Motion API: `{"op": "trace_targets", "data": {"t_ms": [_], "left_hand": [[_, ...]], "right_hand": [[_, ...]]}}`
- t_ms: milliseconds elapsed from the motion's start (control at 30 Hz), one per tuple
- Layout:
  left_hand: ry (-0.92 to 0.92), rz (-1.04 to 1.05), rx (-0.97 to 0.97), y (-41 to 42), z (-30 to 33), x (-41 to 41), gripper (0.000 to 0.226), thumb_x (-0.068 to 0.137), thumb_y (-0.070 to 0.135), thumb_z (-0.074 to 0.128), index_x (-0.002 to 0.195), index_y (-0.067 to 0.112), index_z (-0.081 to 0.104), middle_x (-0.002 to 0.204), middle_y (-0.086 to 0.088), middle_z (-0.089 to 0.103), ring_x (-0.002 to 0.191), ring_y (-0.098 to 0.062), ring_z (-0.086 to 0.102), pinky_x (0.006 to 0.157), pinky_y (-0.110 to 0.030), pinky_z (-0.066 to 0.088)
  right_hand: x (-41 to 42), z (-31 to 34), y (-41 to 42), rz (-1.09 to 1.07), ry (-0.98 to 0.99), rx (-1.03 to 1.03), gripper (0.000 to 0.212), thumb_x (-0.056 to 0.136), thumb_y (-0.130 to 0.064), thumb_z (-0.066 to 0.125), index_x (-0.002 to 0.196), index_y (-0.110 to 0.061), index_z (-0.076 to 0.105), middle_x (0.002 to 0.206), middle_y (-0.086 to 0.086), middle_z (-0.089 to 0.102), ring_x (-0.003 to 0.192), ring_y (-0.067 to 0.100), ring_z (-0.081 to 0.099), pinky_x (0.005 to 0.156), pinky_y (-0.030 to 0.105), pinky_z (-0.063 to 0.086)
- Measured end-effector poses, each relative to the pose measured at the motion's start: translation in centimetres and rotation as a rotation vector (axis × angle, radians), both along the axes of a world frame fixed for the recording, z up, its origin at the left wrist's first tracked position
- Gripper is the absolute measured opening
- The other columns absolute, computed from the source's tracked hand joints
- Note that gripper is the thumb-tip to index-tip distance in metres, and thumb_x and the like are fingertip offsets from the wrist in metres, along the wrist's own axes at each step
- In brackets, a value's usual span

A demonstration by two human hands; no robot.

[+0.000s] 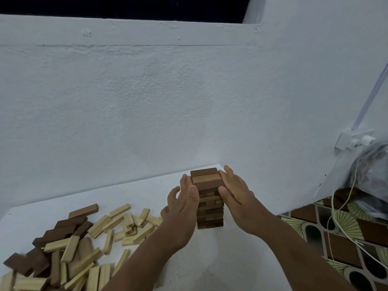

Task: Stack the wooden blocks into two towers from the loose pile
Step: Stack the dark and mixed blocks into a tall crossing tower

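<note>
On table point(210, 259) | one tower point(209, 203) | left hand point(181, 208), right hand point(235, 196): straight fingers pressing it

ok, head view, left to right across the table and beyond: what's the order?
Loose pile of blocks → left hand → tower → right hand → white cable → plastic bag.

Dark-brown tower point(210, 198), pale and brown loose blocks point(84, 244), white table point(210, 259), green-brown patterned floor point(346, 238)
</note>
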State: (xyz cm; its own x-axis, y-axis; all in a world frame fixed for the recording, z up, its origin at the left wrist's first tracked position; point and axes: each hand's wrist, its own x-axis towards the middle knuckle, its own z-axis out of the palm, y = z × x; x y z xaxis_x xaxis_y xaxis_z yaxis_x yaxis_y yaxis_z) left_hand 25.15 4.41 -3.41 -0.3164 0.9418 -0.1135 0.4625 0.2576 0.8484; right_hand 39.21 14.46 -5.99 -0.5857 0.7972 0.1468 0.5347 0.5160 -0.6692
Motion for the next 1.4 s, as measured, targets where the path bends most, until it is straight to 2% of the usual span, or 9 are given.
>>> {"op": "trace_targets", "data": {"t_ms": [100, 200, 333, 467, 767, 1033, 1167, 1300, 1400], "left_hand": [[-0.005, 0.046, 0.048, -0.4, -0.1, -1.1, 0.066, 0.092, 0.064, 0.001, 0.154, 0.042, 0.004, 0.162, 0.013, 0.007, 0.149, -0.013, 0.005, 0.121, -0.046, 0.005], [0.004, 0.129, 0.227, -1.9, 0.4, -2.7, 0.060, 0.094, 0.067, 0.020, 0.149, 0.044, 0.027, 0.155, 0.015, 0.032, 0.142, -0.005, 0.027, 0.118, -0.038, 0.023], [0.018, 0.225, 0.427, -5.1, 2.4, -5.0, 0.019, 0.096, 0.029, 0.054, 0.108, 0.037, 0.067, 0.109, 0.027, 0.066, 0.092, 0.011, 0.059, 0.082, -0.025, 0.046], [0.027, 0.321, 0.415, -9.6, 2.0, -8.3, 0.024, 0.095, 0.014, 0.058, 0.087, 0.030, 0.073, 0.090, 0.015, 0.072, 0.065, -0.007, 0.060, 0.058, -0.013, 0.044], [0.181, 0.535, 0.193, -21.3, -2.3, -17.4, 0.034, 0.086, 0.001, 0.063, 0.080, 0.033, 0.072, 0.087, 0.023, 0.068, 0.076, 0.002, 0.061, 0.064, -0.016, 0.043], [0.449, 0.225, 0.090, -25.8, -4.4, -19.8, 0.038, 0.072, 0.005, 0.071, 0.093, 0.037, 0.073, 0.099, 0.024, 0.064, 0.104, 0.002, 0.054, 0.087, -0.013, 0.040], [0.470, 0.134, 0.038, -26.7, -5.3, -20.1, 0.037, 0.077, 0.018, 0.067, 0.100, 0.047, 0.067, 0.112, 0.028, 0.053, 0.113, -0.001, 0.042, 0.092, -0.024, 0.042], [0.508, 0.068, 0.048, -27.4, -5.6, -20.0, 0.036, 0.079, 0.023, 0.072, 0.107, 0.044, 0.066, 0.120, 0.029, 0.046, 0.118, -0.003, 0.035, 0.096, -0.027, 0.040], [0.478, 0.006, 0.075, -27.7, -6.0, -19.4, 0.029, 0.081, 0.043, 0.068, 0.110, 0.046, 0.067, 0.125, 0.032, 0.041, 0.125, 0.000, 0.029, 0.100, -0.027, 0.033]], "right_hand": [[0.2, 0.5, -0.3, -0.047, 0.030, 0.030, 0.063, 0.094, -0.052, 0.018, 0.152, -0.032, 0.004, 0.158, -0.017, -0.002, 0.142, -0.004, -0.007, 0.110, 0.024, -0.005], [-0.7, 2.0, -1.7, -0.066, 0.199, 0.282, 0.051, 0.101, -0.043, 0.032, 0.149, -0.026, 0.029, 0.153, -0.017, 0.022, 0.141, -0.008, 0.008, 0.112, 0.015, 0.003], [-3.8, 3.7, -4.9, 0.012, 0.412, 0.499, 0.031, 0.093, -0.019, 0.054, 0.122, -0.014, 0.064, 0.128, -0.010, 0.058, 0.127, 0.003, 0.045, 0.106, 0.020, 0.033], [-7.9, 3.6, -9.0, 0.161, 0.432, 0.449, 0.023, 0.088, -0.016, 0.062, 0.110, -0.018, 0.069, 0.110, -0.013, 0.066, 0.110, 0.000, 0.055, 0.097, 0.015, 0.038], [-17.1, -0.8, -14.9, 0.475, 0.038, 0.280, 0.029, 0.087, -0.030, 0.057, 0.115, -0.030, 0.067, 0.110, -0.014, 0.064, 0.107, 0.004, 0.050, 0.093, 0.029, 0.045], [-19.7, -1.8, -18.8, 0.645, -0.322, 0.469, 0.039, 0.079, -0.059, 0.056, 0.103, -0.030, 0.067, 0.094, -0.010, 0.050, 0.092, 0.012, 0.040, 0.086, 0.035, 0.040], [-20.7, -2.8, -19.2, 0.562, -0.264, 0.400, 0.020, 0.075, -0.042, 0.060, 0.085, -0.030, 0.072, 0.082, -0.015, 0.055, 0.085, 0.006, 0.039, 0.081, 0.033, 0.043], [-20.5, -1.6, -19.8, 0.401, -0.025, 0.146, 0.007, 0.068, -0.034, 0.071, 0.072, -0.028, 0.069, 0.068, -0.012, 0.061, 0.072, 0.003, 0.053, 0.057, 0.015, 0.042], [-19.9, -0.6, -20.1, 0.285, 0.162, 0.025, 0.015, 0.066, -0.021, 0.075, 0.073, -0.025, 0.062, 0.067, -0.011, 0.063, 0.064, 0.005, 0.058, 0.051, 0.015, 0.045]]}}
